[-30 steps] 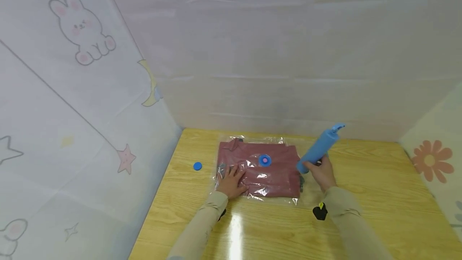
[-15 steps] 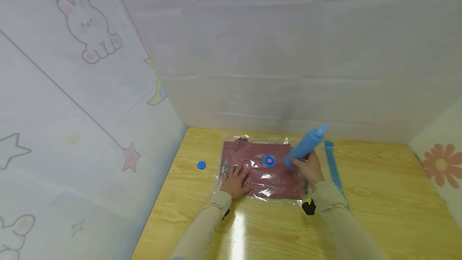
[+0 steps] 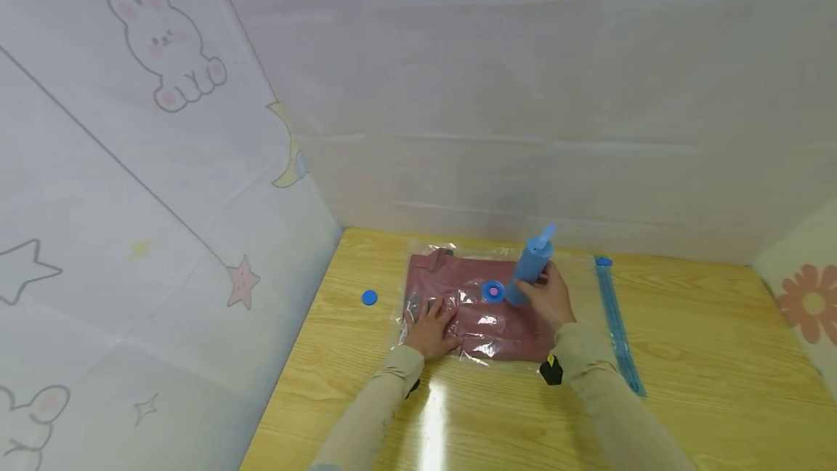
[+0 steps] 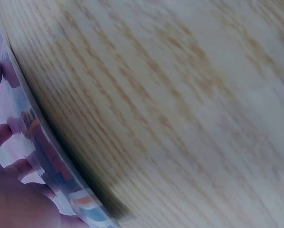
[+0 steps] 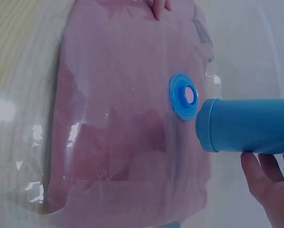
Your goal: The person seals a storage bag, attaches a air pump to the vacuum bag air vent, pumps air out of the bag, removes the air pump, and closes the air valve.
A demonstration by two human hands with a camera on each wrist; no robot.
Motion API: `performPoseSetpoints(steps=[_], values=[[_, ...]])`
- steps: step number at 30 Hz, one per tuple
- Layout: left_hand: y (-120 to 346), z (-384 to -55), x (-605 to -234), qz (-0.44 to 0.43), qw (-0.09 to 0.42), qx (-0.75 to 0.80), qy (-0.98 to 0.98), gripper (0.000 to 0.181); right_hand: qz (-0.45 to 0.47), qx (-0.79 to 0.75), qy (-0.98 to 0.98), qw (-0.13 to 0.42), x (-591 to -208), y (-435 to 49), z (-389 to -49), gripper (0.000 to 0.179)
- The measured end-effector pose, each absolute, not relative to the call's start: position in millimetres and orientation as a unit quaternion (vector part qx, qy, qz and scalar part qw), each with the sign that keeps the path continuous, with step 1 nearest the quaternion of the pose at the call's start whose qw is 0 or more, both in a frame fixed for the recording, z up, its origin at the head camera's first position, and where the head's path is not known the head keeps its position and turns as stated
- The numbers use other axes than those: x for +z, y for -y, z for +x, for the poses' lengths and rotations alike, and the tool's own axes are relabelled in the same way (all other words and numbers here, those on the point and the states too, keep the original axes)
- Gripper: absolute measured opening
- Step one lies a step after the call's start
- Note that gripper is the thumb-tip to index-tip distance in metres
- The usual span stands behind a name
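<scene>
A clear vacuum storage bag [image 3: 582, 286] lies flat with a folded dusky-red garment [image 3: 451, 278] inside. On its upper side is a round blue valve [image 3: 493, 291] with a pink centre. My left hand [image 3: 429, 329] rests on the bag's left part, fingers spread; its fingertips also show at the left edge of the left wrist view. With fingers and thumb round it, my right hand [image 3: 552, 300] holds a blue hand pump [image 3: 531, 260], tilted, handle up. In the right wrist view the pump's rim [image 5: 207, 126] is close beside the valve; whether they touch I cannot tell.
A loose blue cap [image 3: 369, 297] lies on the wooden table [image 3: 497, 413], left of the bag. Along the bag's right end runs a blue zip strip [image 3: 617, 325]. Patterned white sheets [image 3: 458, 93] hang behind and at both sides.
My right hand has carried the pump leftward from the bag's right part to beside the valve, and the pump stands more upright. My left hand has stayed on the bag.
</scene>
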State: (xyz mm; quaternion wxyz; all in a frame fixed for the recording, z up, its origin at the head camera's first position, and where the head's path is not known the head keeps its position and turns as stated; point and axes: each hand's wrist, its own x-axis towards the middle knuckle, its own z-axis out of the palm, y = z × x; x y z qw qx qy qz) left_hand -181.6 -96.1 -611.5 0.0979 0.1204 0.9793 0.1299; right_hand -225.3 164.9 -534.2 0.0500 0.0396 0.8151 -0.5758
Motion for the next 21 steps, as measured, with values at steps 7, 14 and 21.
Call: performPoseSetpoints(steps=[7, 14, 21], values=[[97, -183, -615, 0.121, 0.088, 0.128, -0.98, 0.071, 0.04, -0.556, -0.829, 0.035, -537, -156, -227, 0.069], [98, -183, -616, 0.121, 0.084, 0.132, -0.98, 0.072, 0.026, -0.553, -0.833, 0.018, -537, -148, -225, 0.061], [97, -183, -621, 0.121, 0.09, 0.12, -0.981, 0.072, -0.016, -0.51, -0.86, -0.004, -540, -146, -228, 0.054]])
